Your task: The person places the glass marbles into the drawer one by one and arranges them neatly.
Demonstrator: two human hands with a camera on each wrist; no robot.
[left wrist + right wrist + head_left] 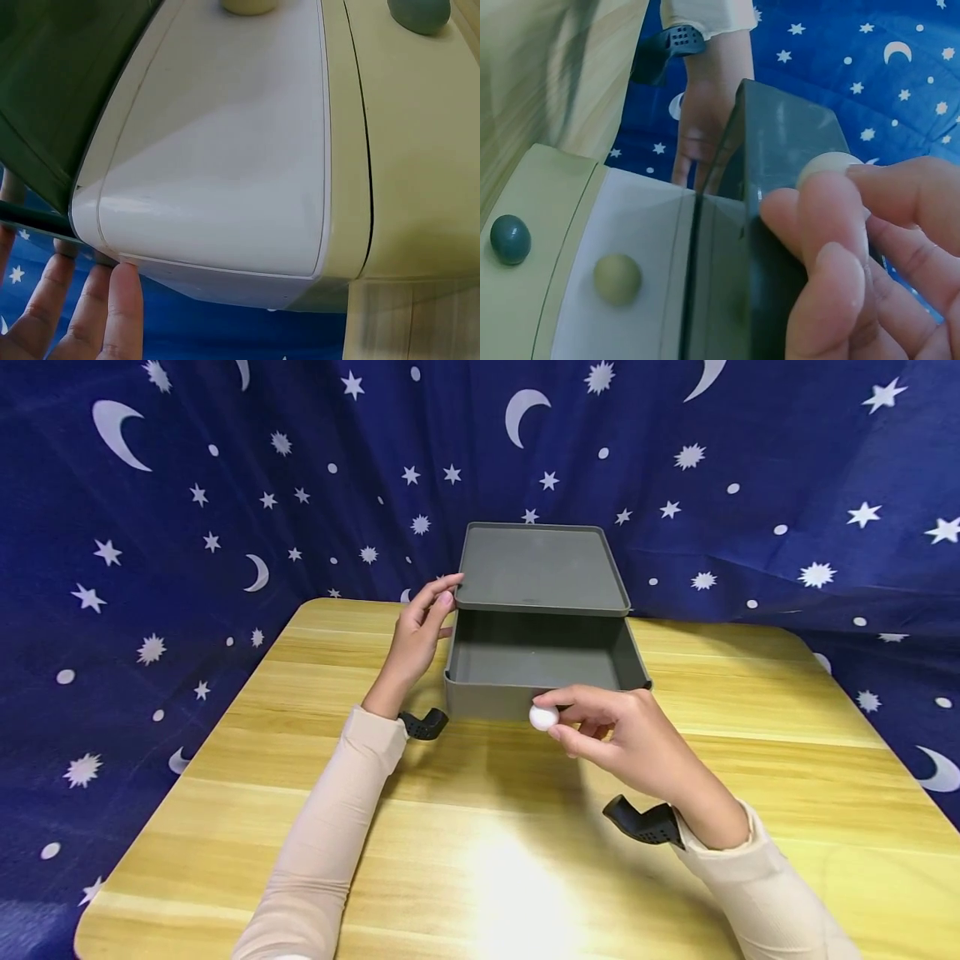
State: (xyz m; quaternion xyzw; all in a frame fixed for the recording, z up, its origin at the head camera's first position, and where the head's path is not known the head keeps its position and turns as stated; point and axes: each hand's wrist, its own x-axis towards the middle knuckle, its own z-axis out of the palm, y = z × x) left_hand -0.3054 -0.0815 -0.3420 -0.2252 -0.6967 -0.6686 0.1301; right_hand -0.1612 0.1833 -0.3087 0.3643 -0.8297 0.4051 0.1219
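Observation:
A small drawer cabinet stands on the table, its grey-green top drawer pulled out toward me. The inside of the drawer shows a bare floor. My right hand pinches the round white knob on the drawer front between thumb and fingers. In the right wrist view, the knob is partly hidden behind the fingertips. At the cabinet's left side, my left hand rests with extended fingers by the top edge. The left wrist view has its fingertips at the side near the white drawer front.
Below the open drawer are the white drawer, with a yellowish knob, and a cream drawer, with a dark green knob. The wooden table extends around the cabinet. A blue curtain with moons and stars hangs behind.

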